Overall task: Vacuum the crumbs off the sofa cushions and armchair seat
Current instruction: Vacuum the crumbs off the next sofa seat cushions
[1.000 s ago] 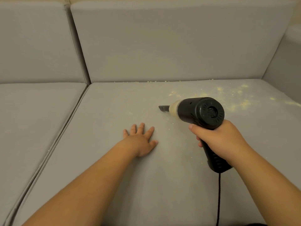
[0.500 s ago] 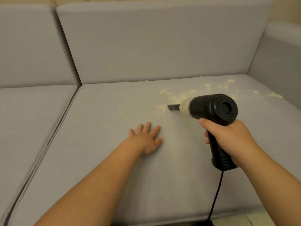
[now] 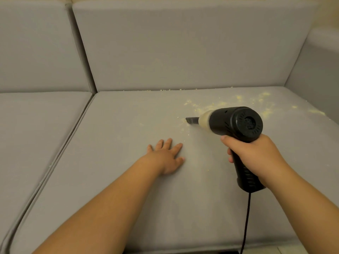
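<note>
Right hand [image 3: 256,158] nearest: fingers curled round black ribbed grip of handheld vacuum [image 3: 236,123]; cord [image 3: 246,220] hangs below fist. Vacuum body black, round vented rear cap, cream collar, narrow dark nozzle [image 3: 192,119] beyond knuckles, tip at seat cushion [image 3: 128,180]. Left hand [image 3: 167,156] flat on grey cushion, fingers straight, slightly spread, holding nothing. Pale yellow crumbs [image 3: 238,105] past nozzle tip, scattered toward back cushion [image 3: 183,48], well beyond left fingertips.

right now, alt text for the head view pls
A right hand grips a black handheld vacuum, its nozzle aimed at yellow crumbs scattered on a grey sofa seat cushion. The left hand rests flat on the cushion beside it.
</note>
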